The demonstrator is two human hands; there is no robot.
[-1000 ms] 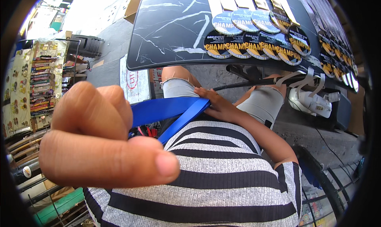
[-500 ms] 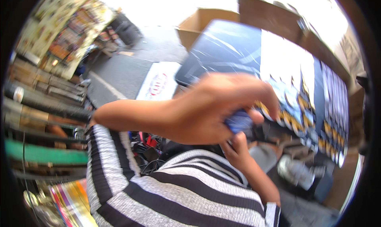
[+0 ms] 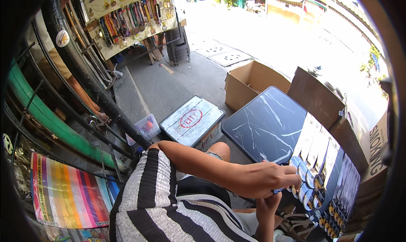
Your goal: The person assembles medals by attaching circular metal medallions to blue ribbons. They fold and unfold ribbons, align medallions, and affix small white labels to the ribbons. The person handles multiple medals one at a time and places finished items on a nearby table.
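Note:
My left hand [image 3: 268, 178] reaches across from the left, palm down, its fingers curled beside the near edge of a dark marble-patterned table [image 3: 262, 127]. Just under it, my right hand [image 3: 267, 202] comes up from below with fingers pinched. Between the two is a small blue thing [image 3: 277, 191], mostly covered by the fingers; its kind does not show. Close to my left fingertips lie overlapping round medals [image 3: 305, 187] in blue, black and gold, with white ribbons [image 3: 315, 142] stretched away from them. Farther right, more medals [image 3: 334, 218] lie in rows on dark bluish ribbons [image 3: 349, 185].
An open cardboard box [image 3: 258, 81] stands behind the table, and brown cardboard [image 3: 315, 96] lines its far side. Left of the table sits a box with a whitewashed plank lid [image 3: 192, 119], beside a clear plastic tub [image 3: 146, 130]. Black metal railings [image 3: 91, 92] run along the left, with a person's leg [image 3: 82, 94] behind.
My view has swung, bringing the street and display board into sight. Both hands, with the small blue thing, now appear lower and beside the medals. The earlier blur is gone.

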